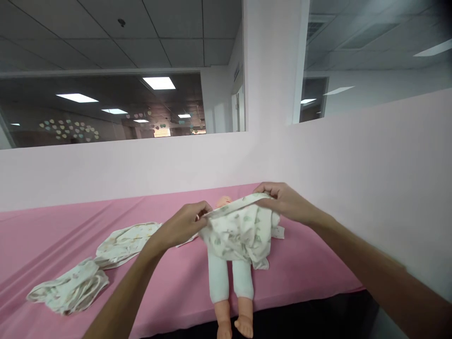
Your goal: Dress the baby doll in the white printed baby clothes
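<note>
A baby doll [222,308] lies on its back on the pink sheet, feet towards me. Its legs are white down to the shins, and the feet are bare. Over its body hangs a white baby garment [240,230] with a green leaf print, which hides the torso and most of the head. My left hand [187,220] pinches the left end of the garment's banded top edge. At the right end of that edge, the fingers of my right hand [278,200] are closed on the cloth, so the band is drawn taut between them.
Two more printed white baby cloths lie to the left, a flat one [125,242] and a crumpled one [70,287]. The pink sheet [169,292] covers a table against a white wall [158,165]; its front edge drops off below the doll. Windows [123,108] sit above.
</note>
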Available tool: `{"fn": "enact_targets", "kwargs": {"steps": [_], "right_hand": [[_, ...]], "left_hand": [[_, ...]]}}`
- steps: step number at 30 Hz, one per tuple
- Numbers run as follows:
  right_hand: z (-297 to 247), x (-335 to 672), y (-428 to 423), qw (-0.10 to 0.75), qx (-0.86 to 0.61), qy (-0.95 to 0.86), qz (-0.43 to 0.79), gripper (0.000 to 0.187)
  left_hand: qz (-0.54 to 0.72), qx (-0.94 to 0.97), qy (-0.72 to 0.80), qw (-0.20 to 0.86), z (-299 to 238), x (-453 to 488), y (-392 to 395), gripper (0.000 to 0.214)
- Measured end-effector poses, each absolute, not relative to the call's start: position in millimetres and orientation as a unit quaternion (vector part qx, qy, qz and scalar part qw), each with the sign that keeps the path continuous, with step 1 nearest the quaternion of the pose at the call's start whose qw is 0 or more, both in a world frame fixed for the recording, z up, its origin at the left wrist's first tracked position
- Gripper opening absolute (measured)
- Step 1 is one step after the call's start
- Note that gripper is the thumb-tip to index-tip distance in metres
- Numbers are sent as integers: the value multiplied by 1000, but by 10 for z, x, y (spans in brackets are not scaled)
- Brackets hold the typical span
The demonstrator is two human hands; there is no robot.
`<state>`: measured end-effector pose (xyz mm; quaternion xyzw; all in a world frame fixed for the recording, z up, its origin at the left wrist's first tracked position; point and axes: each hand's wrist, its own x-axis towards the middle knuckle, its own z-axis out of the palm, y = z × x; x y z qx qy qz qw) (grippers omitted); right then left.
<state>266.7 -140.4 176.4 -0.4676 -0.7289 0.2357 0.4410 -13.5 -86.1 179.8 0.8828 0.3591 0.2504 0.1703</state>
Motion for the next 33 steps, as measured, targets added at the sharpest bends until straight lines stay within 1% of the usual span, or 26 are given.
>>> {"fn": "enact_targets", "kwargs": {"steps": [4,6,8,9,11,13,15,17,20,22,24,26,29,31,33], "right_hand": [[1907,2952,-1271,513,-491,-669,219,18],[1934,3015,-1184,535,-505,-643,215,16],[1936,3003,-1119,531,-512,-638,222,14],[1934,2971,-1102,524,-511,-643,226,14],[1933,2882,-1101,505,-497,-666,231,13],[1943,2799,-1130,493,-477,-691,229,13],[1964,2763,-1168,495,-457,-703,228,14],[1985,2783,-1195,518,-443,-696,225,15],[1987,2887,-1208,546,-445,-676,216,18],[1947,2988,-1214,543,-459,-670,212,19],[1866,3113,-1232,529,-490,-661,210,20],[1757,3250,-1264,497,-534,-653,206,22],[1615,3394,-1328,404,-588,-665,222,29],[1587,3382,-1377,328,-587,-694,257,33],[1622,3267,-1425,284,-559,-725,286,34]], "left_hand": [[363,812,454,60,1994,-242,-560,19],[399,792,457,65,2048,-180,-514,17],[397,814,408,115,1995,-12,-573,18],[382,834,370,146,1925,102,-630,21],[319,875,302,203,1729,345,-754,32],[282,883,287,241,1522,545,-838,38],[262,871,293,293,1369,659,-863,38],[253,852,293,353,1286,696,-852,36],[210,829,272,441,1262,668,-831,31],[184,821,263,472,1294,609,-818,31],[204,815,277,466,1365,516,-792,32],[261,799,303,450,1472,403,-753,31],[326,770,307,454,1660,304,-711,29],[343,769,292,453,1768,347,-718,27],[347,784,278,433,1847,473,-758,26]]}}
